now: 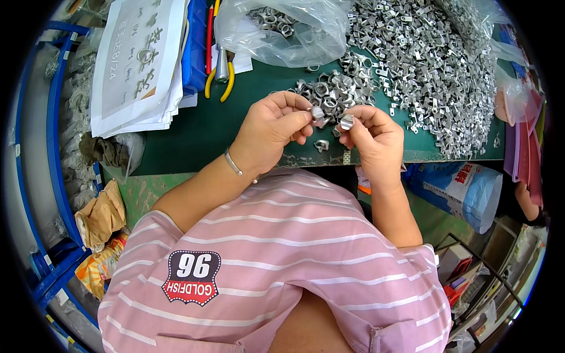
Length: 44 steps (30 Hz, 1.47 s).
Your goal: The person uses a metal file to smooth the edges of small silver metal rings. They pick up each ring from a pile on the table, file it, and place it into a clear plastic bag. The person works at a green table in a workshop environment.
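Note:
Both of my hands are raised over the near edge of a green table [223, 126]. Between thumb and fingers, my left hand [272, 125] pinches a small shiny metal part [318, 112]. A little to its right, my right hand [375, 136] grips another small curved metal part [346, 122] the same way. The two parts are close but apart. Just beyond my fingers lies a pile of ring-shaped metal parts [335, 88]. One loose metal piece [321, 145] rests on the table below my fingertips.
A big heap of small metal tabs [429, 70] covers the table's right side. A clear plastic bag [282, 35] with metal rings stands at the back. Yellow-handled pliers [228, 82], a blue bin [195, 47] and stacked papers [132, 70] are at the left. Blue shelving [56, 129] flanks the table.

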Motion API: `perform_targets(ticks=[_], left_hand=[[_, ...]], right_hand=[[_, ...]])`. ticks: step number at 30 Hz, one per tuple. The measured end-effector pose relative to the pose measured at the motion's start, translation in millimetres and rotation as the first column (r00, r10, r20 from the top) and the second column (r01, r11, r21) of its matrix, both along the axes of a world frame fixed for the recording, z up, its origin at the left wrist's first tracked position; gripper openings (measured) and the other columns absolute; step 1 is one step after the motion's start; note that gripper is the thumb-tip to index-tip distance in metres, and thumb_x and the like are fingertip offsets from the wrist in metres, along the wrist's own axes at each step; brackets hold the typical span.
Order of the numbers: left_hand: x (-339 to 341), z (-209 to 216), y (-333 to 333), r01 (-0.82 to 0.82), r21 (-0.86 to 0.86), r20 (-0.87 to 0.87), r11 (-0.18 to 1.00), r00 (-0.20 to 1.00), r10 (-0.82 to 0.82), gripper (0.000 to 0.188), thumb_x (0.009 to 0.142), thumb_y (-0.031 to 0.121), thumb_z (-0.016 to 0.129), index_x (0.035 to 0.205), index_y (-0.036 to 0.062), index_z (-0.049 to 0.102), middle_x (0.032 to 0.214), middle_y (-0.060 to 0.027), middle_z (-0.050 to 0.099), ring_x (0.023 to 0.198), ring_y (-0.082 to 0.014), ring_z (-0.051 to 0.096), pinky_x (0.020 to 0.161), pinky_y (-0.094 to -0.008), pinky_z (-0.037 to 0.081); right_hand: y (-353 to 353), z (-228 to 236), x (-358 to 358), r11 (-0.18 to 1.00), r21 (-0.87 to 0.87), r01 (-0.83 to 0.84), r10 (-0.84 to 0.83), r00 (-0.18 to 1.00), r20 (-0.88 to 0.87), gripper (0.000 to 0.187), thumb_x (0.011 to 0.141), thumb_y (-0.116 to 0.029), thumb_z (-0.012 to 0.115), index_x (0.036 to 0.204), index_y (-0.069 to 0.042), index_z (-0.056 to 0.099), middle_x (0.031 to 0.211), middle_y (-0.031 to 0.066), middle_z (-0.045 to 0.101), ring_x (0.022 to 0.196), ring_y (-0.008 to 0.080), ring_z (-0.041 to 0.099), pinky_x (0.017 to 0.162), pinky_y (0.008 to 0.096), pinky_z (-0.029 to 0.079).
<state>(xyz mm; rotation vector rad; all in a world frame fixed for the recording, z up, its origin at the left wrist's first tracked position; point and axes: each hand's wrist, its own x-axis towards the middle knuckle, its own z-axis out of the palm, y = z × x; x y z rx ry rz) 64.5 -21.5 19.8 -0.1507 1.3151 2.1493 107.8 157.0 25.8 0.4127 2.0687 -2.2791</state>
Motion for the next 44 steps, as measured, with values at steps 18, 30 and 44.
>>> perform_targets(ticks=[18,30,44], left_hand=[[-89.4,34.3,-28.8,-0.111,0.107,-0.202,0.988,0.971,0.131,0.018,0.083,0.01,0.058,0.091,-0.0057,0.057,0.089,-0.0117,0.062,0.083,-0.0248,0.062,0.076,-0.0278,0.051],[0.1,-7.4,-24.9,-0.316,-0.76,-0.647,0.567,0.447,-0.618,0.017,0.066,0.001,0.069,0.08,0.0003,0.059,0.071,-0.0062,0.053,0.06,-0.0136,0.056,0.055,-0.0259,0.045],[1.2,10.3,-14.5,0.221,0.276,0.22,0.936,0.933,-0.285,0.037,0.083,0.0,0.048,0.12,-0.0035,0.045,0.106,-0.0135,0.059,0.1,-0.0229,0.06,0.08,-0.0283,0.051]], right_hand=[[1.9,-4.3,-14.1,0.472,0.881,0.019,0.545,0.78,-0.309,0.022,0.064,0.004,0.061,0.085,-0.002,0.063,0.078,0.008,0.054,0.074,0.0271,0.053,0.064,0.0358,0.044],[-3.3,4.8,-9.5,0.96,0.027,-0.277,0.278,0.961,-0.01,0.021,0.083,0.006,0.05,0.098,0.002,0.064,0.084,0.0066,0.062,0.065,0.0089,0.058,0.055,0.0203,0.047],[-9.8,0.9,-12.8,0.816,0.549,-0.181,0.445,0.803,-0.396,0.022,0.086,-0.001,0.054,0.106,-0.008,0.058,0.091,0.0067,0.066,0.085,0.0266,0.062,0.075,0.0334,0.05]])
